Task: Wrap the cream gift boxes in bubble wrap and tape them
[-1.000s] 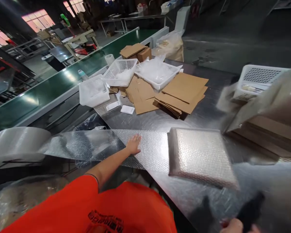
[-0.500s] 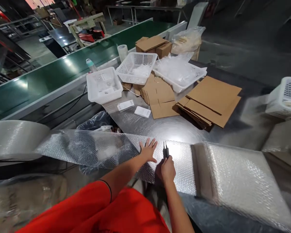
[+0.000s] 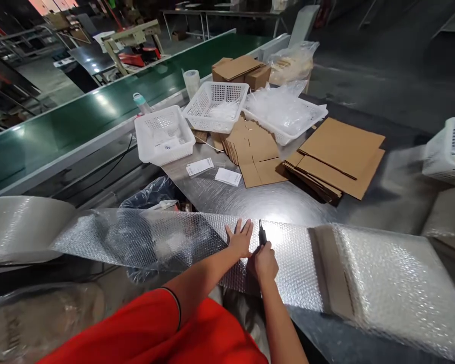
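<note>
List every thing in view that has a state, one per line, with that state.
left hand: flat, fingers spread, pressing on the bubble wrap sheet
right hand: closed around scissors
scissors: blades shut, tip on the sheet
bubble wrap sheet: unrolled, stretched from roll to table
bubble wrap roll: partly unwound
wrapped package: covered in bubble wrap, lying flat
cardboard sheets: flattened, stacked
white baskets: upright

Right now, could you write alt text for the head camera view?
A person's left hand presses flat on a strip of bubble wrap while the right hand holds scissors to it. The strip leads to a wrapped package on a metal table.
</note>
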The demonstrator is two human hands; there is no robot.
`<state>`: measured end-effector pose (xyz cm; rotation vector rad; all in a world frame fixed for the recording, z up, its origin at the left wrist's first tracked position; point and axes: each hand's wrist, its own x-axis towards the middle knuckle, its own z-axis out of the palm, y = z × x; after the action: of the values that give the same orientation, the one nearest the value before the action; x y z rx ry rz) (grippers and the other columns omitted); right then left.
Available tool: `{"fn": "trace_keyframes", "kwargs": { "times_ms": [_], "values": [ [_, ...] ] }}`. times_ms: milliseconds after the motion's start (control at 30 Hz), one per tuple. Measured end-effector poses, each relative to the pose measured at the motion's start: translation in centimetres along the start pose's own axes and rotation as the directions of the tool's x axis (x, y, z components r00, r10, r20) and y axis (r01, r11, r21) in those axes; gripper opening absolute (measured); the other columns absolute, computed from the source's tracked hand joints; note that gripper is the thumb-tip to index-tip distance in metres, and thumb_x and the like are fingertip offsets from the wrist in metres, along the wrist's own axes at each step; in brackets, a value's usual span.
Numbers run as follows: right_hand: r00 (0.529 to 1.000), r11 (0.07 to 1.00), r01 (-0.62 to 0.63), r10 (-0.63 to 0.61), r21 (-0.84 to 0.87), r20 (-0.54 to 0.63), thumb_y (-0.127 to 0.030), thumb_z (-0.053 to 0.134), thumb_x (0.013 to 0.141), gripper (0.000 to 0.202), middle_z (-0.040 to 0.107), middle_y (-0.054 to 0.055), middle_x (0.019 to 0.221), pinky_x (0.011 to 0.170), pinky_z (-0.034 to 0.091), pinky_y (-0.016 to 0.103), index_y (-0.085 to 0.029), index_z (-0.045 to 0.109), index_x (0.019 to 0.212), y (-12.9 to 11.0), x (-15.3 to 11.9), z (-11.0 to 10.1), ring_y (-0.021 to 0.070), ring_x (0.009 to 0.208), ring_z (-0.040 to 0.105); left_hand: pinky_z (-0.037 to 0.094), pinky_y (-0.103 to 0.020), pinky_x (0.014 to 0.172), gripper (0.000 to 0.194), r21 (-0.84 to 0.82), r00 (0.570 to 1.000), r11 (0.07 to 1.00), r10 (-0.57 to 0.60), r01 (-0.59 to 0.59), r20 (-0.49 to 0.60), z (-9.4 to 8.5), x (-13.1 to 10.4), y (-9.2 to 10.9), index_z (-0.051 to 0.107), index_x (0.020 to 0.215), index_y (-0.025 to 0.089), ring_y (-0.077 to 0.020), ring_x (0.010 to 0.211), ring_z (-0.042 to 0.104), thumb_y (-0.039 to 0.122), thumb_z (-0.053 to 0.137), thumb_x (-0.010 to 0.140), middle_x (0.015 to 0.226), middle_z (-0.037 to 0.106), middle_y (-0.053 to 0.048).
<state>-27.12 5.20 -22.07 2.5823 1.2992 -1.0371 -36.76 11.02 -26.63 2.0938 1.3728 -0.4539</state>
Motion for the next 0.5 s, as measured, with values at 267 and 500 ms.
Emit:
{"fn": "trace_keyframes", "kwargs": {
  "times_ms": [267,500],
  "values": [
    [0.998,1.000,0.021,-0.021,0.003,0.059,-0.024,0.021,0.101,0.041,0.063,0.020,0.110,0.080,0.048,0.038,-0.007,0.039,0.134,2.6,-3.5,1.4,0.0293,0.098,0.068,0.005,-0.084,0.108,0.133,0.039,0.999,0.999,-0.002,0.001,0.037,-0.7,-0.1,-0.1,-0.012,0.159,0.023,-0.0451,0.150,-0.018,0.061,0.077,0.068,0.166,-0.013,-0.009],
    [0.994,0.963,-0.101,0.107,0.248,-0.011,-0.035,0.015,0.095,0.057,0.068,0.019,0.098,0.088,0.052,0.045,-0.011,0.045,0.137,21.8,-17.3,9.2,0.0315,0.094,0.070,0.007,-0.082,0.109,0.130,0.059,0.999,0.998,0.005,-0.008,0.051,-0.8,-0.3,-0.5,-0.016,0.157,0.025,-0.0426,0.148,-0.024,0.067,0.072,0.071,0.166,-0.014,-0.006]
  ]
}}
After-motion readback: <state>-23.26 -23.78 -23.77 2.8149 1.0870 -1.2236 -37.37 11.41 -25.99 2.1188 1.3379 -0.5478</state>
